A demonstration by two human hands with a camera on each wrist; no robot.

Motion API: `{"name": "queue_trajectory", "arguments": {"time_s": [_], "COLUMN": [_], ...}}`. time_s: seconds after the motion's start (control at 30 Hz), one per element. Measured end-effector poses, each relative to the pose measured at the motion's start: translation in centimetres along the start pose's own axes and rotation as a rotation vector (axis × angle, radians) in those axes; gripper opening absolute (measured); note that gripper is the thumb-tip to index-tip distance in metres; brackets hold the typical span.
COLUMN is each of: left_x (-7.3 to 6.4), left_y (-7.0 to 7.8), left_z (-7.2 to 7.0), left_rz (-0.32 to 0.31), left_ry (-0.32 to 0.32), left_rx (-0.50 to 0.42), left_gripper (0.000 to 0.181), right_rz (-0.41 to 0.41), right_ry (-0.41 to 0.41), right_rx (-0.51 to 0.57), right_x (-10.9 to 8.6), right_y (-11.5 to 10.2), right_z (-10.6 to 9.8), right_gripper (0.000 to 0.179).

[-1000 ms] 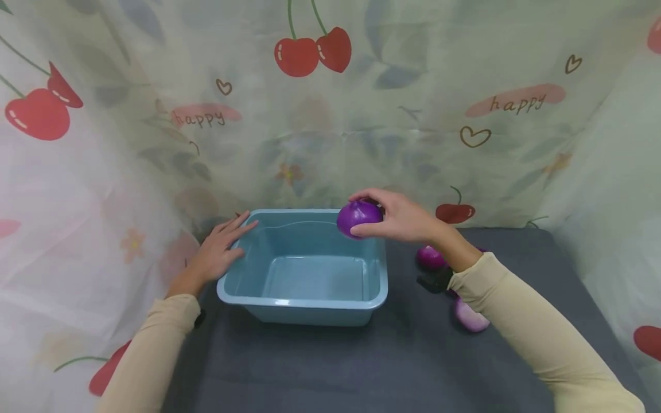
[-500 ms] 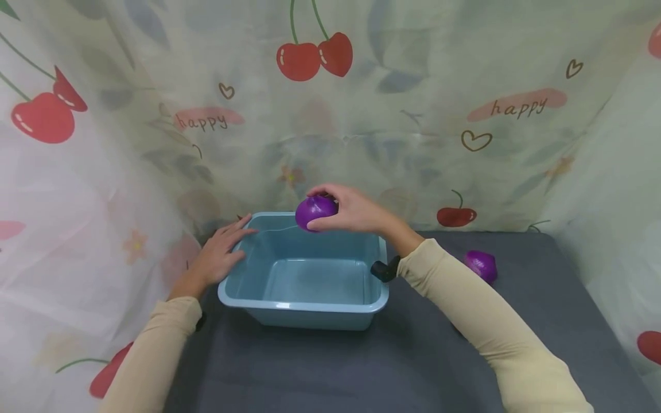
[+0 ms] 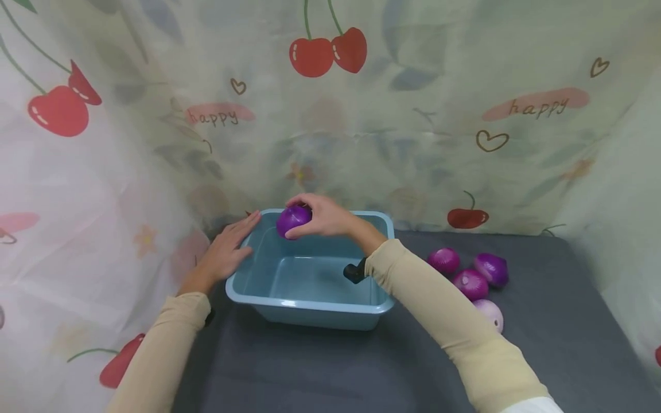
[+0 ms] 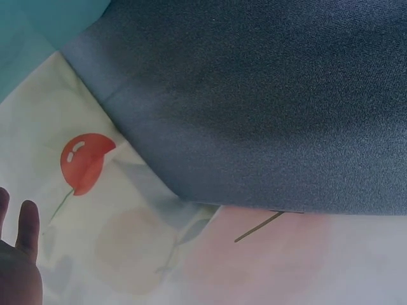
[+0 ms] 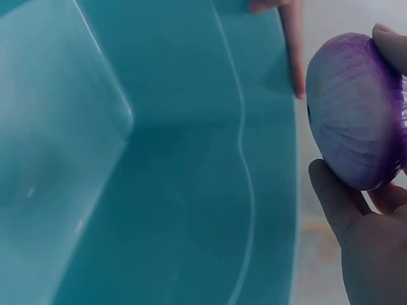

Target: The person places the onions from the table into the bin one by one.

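Note:
A purple onion (image 3: 292, 222) is gripped between the thumb and fingers of my right hand (image 3: 325, 217), above the back left part of a blue plastic basin (image 3: 310, 307). In the right wrist view the same onion (image 5: 356, 111) shows a pale side, with fingers above and below it. My left hand (image 3: 225, 252) rests with fairly straight fingers on the basin's left rim. Only a bit of the left hand (image 4: 19, 267) enters the left wrist view, at the lower left. Bare floor shows inside the basin.
Several more onions lie grouped on the dark cloth right of the basin: a magenta onion (image 3: 444, 260), a purple onion (image 3: 492, 270) and a pale onion (image 3: 489, 315) among them. A printed curtain (image 3: 361, 155) closes off the back and sides.
My right hand has carried the onion leftward from the basin's right rim to over its back left part. The left hand stays on the rim. The onions on the right are uncovered by the arm.

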State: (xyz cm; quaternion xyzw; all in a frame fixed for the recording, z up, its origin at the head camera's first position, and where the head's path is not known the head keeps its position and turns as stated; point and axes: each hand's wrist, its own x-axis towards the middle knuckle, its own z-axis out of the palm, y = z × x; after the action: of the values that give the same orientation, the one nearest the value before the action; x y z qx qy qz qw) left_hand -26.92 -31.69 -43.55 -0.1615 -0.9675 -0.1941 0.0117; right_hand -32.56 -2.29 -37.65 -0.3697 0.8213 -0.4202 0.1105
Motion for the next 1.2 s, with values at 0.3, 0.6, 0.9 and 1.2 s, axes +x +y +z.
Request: {"name": "queue_trajectory", "arguments": {"time_s": [0.3, 0.6, 0.9, 1.2], "left_x": [0.3, 0.4, -0.2, -0.1], "left_y": [0.3, 0.5, 0.0, -0.5], "left_z": [0.2, 0.4, 0.4, 0.3], "left_rz": [0.01, 0.029, 0.031, 0.038], "left_ry": [-0.001, -0.007, 0.019, 0.03], "left_rx": [-0.016, -0.033, -0.035, -0.055], "left_gripper": [0.069, 0.067, 0.068, 0.068], "right_rz": [0.048, 0.083, 0.112, 0.114], "right_ry": [-0.05, -0.095, -0.182, -0.25], "right_rx": [-0.003, -0.048, -0.119, -0.172], "right_x": [1.6, 2.7, 2.9, 3.3], "right_y": [1.1, 2.5, 3.3, 3.9], "right_z": [2.5, 4.4, 7.0, 7.6], "right_gripper": [0.072, 0.074, 0.078, 0.076]}}
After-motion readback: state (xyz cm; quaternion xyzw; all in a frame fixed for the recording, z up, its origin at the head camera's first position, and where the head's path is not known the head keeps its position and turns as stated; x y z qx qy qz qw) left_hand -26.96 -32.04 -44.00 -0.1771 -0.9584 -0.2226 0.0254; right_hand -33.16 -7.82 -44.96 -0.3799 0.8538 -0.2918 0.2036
